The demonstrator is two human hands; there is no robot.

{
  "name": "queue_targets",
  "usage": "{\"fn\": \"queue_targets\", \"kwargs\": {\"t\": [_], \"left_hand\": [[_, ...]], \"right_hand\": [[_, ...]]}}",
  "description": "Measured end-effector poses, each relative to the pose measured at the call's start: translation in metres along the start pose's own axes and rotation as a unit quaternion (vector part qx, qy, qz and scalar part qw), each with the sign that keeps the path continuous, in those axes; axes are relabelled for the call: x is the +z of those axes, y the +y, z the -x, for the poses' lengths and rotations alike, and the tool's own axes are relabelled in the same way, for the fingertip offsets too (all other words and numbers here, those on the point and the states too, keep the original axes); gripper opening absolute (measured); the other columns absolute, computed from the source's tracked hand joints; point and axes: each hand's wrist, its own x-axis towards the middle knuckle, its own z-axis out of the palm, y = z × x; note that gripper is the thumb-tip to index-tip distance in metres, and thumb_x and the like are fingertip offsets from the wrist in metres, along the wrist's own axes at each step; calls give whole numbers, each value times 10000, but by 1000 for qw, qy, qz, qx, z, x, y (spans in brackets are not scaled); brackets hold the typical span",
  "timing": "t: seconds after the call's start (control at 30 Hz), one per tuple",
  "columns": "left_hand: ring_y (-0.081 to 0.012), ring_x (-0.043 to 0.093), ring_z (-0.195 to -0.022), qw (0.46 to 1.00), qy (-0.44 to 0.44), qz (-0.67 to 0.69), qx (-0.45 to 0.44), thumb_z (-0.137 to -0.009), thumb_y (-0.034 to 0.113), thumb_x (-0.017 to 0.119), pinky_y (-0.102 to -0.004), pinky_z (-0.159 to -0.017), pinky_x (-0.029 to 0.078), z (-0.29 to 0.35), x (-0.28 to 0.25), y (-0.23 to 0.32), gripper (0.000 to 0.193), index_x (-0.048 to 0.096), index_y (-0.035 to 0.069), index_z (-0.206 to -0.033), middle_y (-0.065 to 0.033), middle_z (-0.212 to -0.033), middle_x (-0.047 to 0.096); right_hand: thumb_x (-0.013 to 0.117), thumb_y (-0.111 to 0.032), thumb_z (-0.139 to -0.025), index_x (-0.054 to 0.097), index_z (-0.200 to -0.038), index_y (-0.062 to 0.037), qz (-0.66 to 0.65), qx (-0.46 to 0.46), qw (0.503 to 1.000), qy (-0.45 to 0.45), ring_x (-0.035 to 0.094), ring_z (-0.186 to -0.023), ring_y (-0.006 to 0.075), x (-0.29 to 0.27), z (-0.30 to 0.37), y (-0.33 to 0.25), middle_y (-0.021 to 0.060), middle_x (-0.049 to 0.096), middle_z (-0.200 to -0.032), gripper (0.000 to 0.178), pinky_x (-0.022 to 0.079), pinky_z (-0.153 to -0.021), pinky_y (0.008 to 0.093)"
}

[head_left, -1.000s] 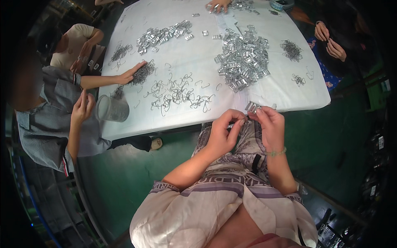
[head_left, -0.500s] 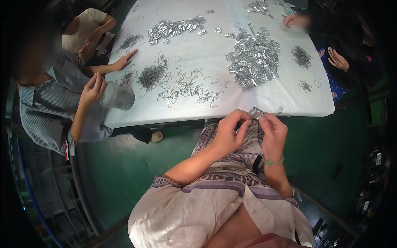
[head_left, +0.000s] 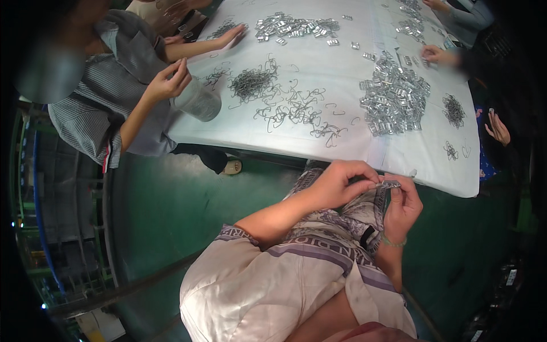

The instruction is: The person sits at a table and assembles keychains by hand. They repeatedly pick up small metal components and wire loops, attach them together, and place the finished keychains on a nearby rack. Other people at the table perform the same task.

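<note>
Just in front of the table's near edge, my right hand [head_left: 403, 206] pinches a small silver slotted metal buckle [head_left: 391, 184] between thumb and fingers. My left hand [head_left: 347, 183] is closed in a pinch at the buckle's left end; what lies between its fingertips is too small to make out. On the table beyond my hands is a heap of similar buckles [head_left: 394, 100]. To its left lie loose bent wire hooks [head_left: 296, 111] and a denser pile of them [head_left: 250, 84].
A white-covered table [head_left: 228, 137] spans the far side. At left, a person in a striped shirt [head_left: 94, 94] sits beside a translucent plastic tub [head_left: 199, 101]. Another buckle heap [head_left: 296, 27] lies farther back. At right, a co-worker's hand [head_left: 437, 55] is near buckles; small wire piles [head_left: 454, 110] lie nearby.
The view has turned, so the table contents appear farther right. The buckle in my hands has tilted flatter. The striped-shirt person's outstretched hand has moved farther off, to a small wire pile.
</note>
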Motion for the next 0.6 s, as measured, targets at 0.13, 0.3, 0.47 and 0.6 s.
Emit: {"fn": "queue_targets", "kwargs": {"t": [0.13, 0.3, 0.47, 0.6], "left_hand": [[-183, 648, -827, 973, 131, -190, 13, -825, 12, 637, -292, -773, 494, -9, -49, -15, 103, 676, -1, -920, -105, -900, 689], [-284, 657, -712, 828, 297, -474, -32, -787, 61, 662, -341, -653, 513, -18, -148, -64, 83, 700, 44, -859, -145, -803, 673], [-341, 633, -801, 757, 320, -565, -69, -787, 84, 616, -407, -711, 499, -15, -212, -80, 100, 699, 39, -817, -160, -870, 666], [-318, 632, -787, 738, 286, -604, -89, -799, 116, 625, -401, -717, 498, -16, -232, -95, 105, 709, 68, -840, -116, -848, 663]], "right_hand": [[565, 21, -881, 611, -949, 62, -20, 5, 1000, -1, 630, -888, 199, -4, 4, 4, 139, 634, -947, 91, 505, -800, 299], [552, 23, -889, 604, -953, 71, -47, 11, 999, 4, 635, -850, 197, -4, 5, 3, 142, 631, -960, 95, 515, -778, 299], [554, 23, -888, 604, -966, 69, -33, 35, 999, 8, 628, -846, 178, -2, 8, 5, 127, 634, -963, 103, 504, -778, 284], [555, 28, -886, 607, -974, 62, 3, 48, 999, 2, 611, -883, 156, -5, 12, 10, 114, 637, -973, 108, 483, -800, 267]]}}
